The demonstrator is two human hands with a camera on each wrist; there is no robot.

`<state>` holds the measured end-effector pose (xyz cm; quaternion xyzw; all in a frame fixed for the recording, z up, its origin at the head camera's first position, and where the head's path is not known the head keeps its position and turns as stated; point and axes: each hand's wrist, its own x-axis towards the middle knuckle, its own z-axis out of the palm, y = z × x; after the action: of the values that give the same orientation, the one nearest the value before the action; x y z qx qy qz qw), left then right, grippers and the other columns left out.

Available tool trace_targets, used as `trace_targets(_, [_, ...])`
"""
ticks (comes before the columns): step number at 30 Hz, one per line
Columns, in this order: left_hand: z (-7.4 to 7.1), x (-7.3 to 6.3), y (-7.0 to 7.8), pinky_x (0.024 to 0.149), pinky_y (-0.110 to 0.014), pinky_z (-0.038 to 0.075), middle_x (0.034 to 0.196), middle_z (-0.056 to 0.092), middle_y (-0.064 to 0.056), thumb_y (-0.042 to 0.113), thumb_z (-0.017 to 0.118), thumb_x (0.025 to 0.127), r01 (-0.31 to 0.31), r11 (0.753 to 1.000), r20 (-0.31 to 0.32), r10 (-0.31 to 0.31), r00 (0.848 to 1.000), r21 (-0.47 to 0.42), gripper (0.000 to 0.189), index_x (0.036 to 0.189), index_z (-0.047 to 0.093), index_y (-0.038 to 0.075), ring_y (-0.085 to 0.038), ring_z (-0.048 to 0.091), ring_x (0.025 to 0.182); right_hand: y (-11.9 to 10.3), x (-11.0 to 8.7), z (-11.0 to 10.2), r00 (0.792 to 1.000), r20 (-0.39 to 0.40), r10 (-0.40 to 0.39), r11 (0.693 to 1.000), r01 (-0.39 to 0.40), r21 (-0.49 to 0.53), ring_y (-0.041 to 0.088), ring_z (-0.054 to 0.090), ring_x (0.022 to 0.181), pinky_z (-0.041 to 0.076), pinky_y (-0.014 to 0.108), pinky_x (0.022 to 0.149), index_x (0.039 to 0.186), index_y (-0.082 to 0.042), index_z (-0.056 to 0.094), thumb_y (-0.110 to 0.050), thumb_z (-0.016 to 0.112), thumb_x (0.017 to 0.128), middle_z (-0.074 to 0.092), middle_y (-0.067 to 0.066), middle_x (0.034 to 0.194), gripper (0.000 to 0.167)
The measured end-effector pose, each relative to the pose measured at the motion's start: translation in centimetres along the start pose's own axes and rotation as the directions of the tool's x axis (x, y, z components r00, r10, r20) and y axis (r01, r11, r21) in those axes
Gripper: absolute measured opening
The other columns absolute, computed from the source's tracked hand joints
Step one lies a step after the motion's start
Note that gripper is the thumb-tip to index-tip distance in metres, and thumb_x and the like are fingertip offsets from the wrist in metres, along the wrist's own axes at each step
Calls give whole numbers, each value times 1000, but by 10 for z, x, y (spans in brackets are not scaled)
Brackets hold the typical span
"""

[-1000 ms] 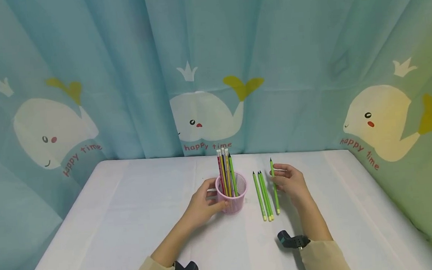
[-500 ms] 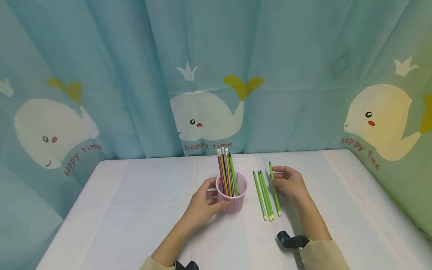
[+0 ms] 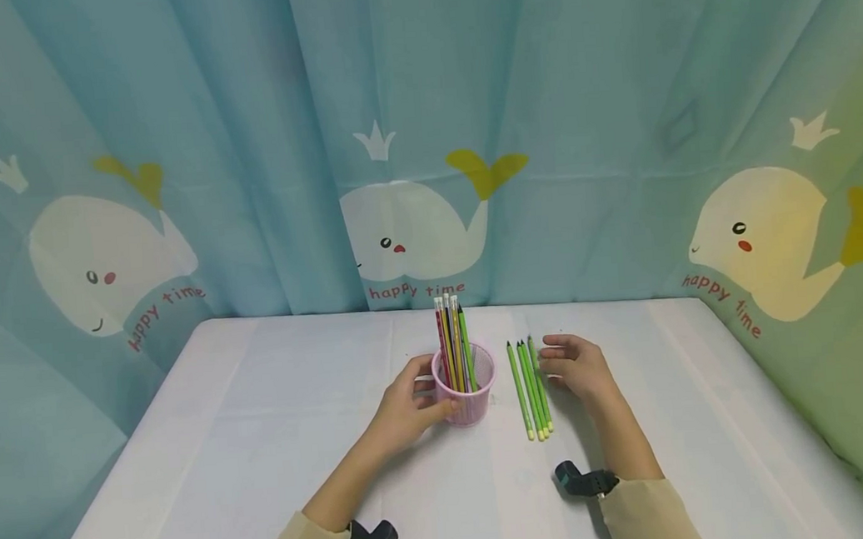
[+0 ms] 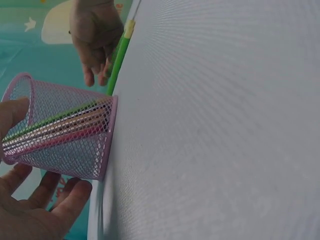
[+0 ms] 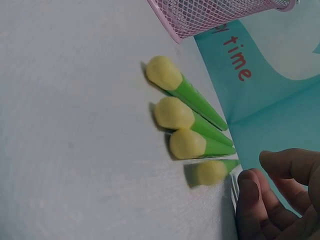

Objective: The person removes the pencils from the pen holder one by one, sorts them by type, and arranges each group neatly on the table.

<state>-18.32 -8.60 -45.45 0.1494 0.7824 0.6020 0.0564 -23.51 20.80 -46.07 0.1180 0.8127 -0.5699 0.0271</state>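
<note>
A pink mesh pencil cup (image 3: 468,409) stands upright with several pencils (image 3: 452,343) in it, mostly eraser ends up, and a green one tip up. My left hand (image 3: 403,405) holds the cup from its left side, thumb at the front and fingers behind. To the cup's right lie several green pencils (image 3: 528,392) side by side, dark tips away from me and yellow ends (image 5: 164,73) towards me. My right hand (image 3: 579,366) is just right of the rightmost green pencil (image 3: 541,395), fingers loosely bent with a gap between thumb and fingers (image 5: 250,195).
A white cloth covers the table (image 3: 261,415). Behind its far edge hangs a blue-green curtain (image 3: 587,125) printed with whales. Black wrist cameras (image 3: 585,479) sit at both cuffs.
My right hand has laid the fourth green pencil against the others, to the left, and let it go. My left hand stays on the cup.
</note>
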Motion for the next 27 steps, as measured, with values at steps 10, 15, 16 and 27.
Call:
trace_targets(10, [2, -1, 2, 100, -48, 54, 136, 55, -16, 13, 82, 82, -4, 1000, -24, 4, 1000, -6, 70, 142, 46, 9, -35, 59, 119, -5, -2, -1, 999, 0, 35, 999, -35, 3, 16, 68, 93, 60, 27, 73, 136, -5, 55, -7, 69, 90, 65, 17, 125, 48])
trace_targets(15, [3, 1, 2, 100, -53, 53, 135, 54, -20, 6, 80, 82, -1, 1000, -40, 1, 999, -12, 70, 142, 45, 4, -40, 58, 119, -9, -3, 0, 1000, -2, 4, 1000, -4, 2, 18, 67, 94, 59, 27, 74, 137, -6, 55, -7, 68, 89, 64, 16, 124, 49])
trace_targets(16, [4, 1, 2, 100, -54, 52, 135, 54, -20, 5, 80, 82, -2, 1000, -42, 1, 999, -10, 69, 142, 44, 3, -41, 58, 119, -10, -4, 0, 1000, -1, -6, 1000, 6, 1, 19, 67, 96, 59, 28, 74, 137, -6, 55, -8, 68, 90, 64, 16, 124, 49])
trace_targets(27, [3, -5, 13, 101, -53, 52, 135, 55, -20, 4, 79, 82, 15, 1000, -43, -15, 999, -13, 69, 142, 45, 4, -41, 58, 119, -29, -18, 6, 986, 75, -146, 989, 142, 50, 26, 64, 109, 60, 40, 88, 135, -1, 55, -8, 67, 92, 64, 20, 126, 45])
